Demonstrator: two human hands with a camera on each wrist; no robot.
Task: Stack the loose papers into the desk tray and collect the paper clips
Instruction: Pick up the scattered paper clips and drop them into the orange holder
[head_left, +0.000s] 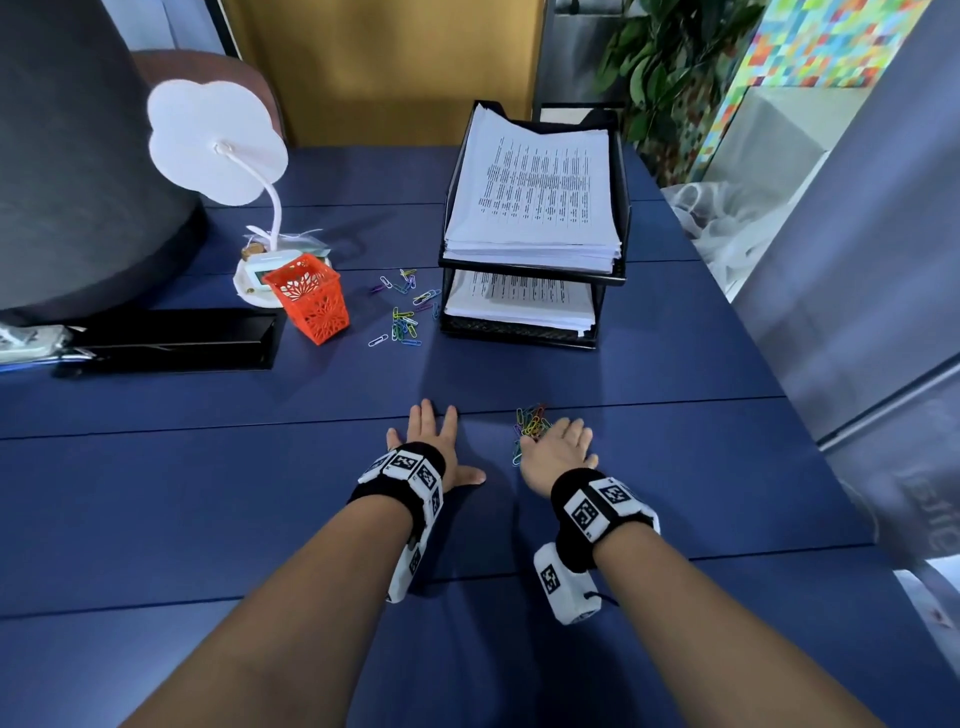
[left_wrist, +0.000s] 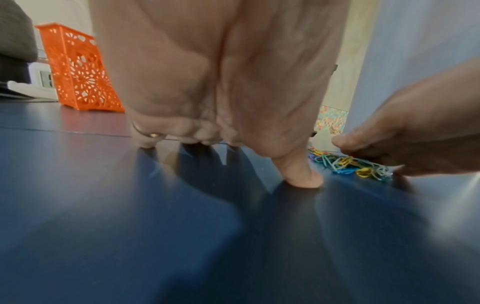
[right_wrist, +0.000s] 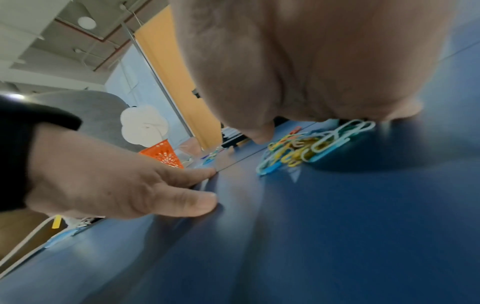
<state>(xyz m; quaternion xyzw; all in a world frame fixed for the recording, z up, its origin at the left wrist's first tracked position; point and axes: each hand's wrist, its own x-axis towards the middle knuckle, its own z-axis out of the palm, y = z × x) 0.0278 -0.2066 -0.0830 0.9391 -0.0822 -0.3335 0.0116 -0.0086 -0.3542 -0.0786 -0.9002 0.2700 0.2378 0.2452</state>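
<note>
Blue desk (head_left: 675, 467), office corner: left hand (head_left: 434, 441) lies flat, fingers spread & holding nothing, while right hand (head_left: 558, 449), fingers relaxed, rests on the near pile of paper clips (head_left: 530, 423), which sits just ahead-left of its fingertips, so the rt hand is nearer. Farther off, a second scatter of clips (head_left: 402, 309) lies btwn orange basket (head_left: 309, 299) & desk tray (head_left: 618, 228), papers (head_left: 535, 192) already stacked on both tiers. Whether any clip is pinched under the rt palm can't be told; wrist views blurred.
</note>
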